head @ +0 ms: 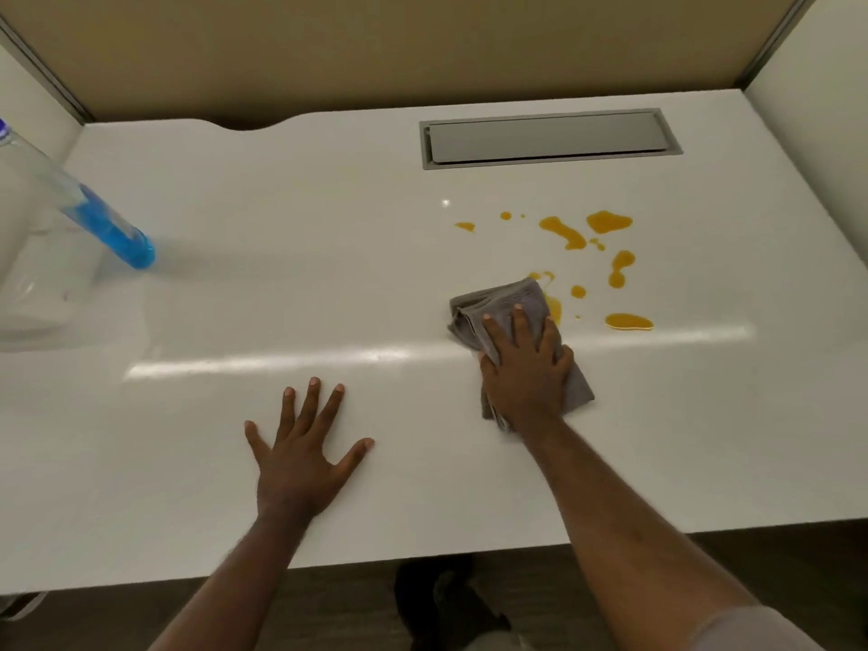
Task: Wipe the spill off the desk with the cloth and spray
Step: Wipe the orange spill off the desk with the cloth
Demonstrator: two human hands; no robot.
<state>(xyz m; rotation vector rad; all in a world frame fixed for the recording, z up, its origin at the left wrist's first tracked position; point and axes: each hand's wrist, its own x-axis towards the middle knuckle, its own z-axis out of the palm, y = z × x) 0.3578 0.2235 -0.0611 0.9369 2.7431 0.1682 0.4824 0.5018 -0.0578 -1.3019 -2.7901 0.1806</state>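
- Head view, the step in hand: the right hand (523,368) lies palm down on the grey cloth (509,317), fingers spread flat across it rather than pinching it, at the near-left edge of the orange spill (587,256). The cloth's far corner already touches the nearest blot.
- To do it well, I judge — keep the palm flat and sweep far and right through the puddles, gathering them inward instead of pushing them out toward the bench's (282,256) right edge. The fold should be turned once one face is soaked, or it will smear.
- The left hand (300,455) rests open on the bench, fingers splayed, holding nothing; it braces well to the near left of the cloth.
- The spray bottle (101,223), clear with blue liquid, is at the far left, well apart from the spill. Whether it stands tilted or the lens bends it, I cannot tell.
- Around: a grey cable hatch (549,138) sits just beyond the spill — liquid pushed far could reach its rim. Beige partition panels (375,49) close the far side. Nothing stands between cloth and spill.
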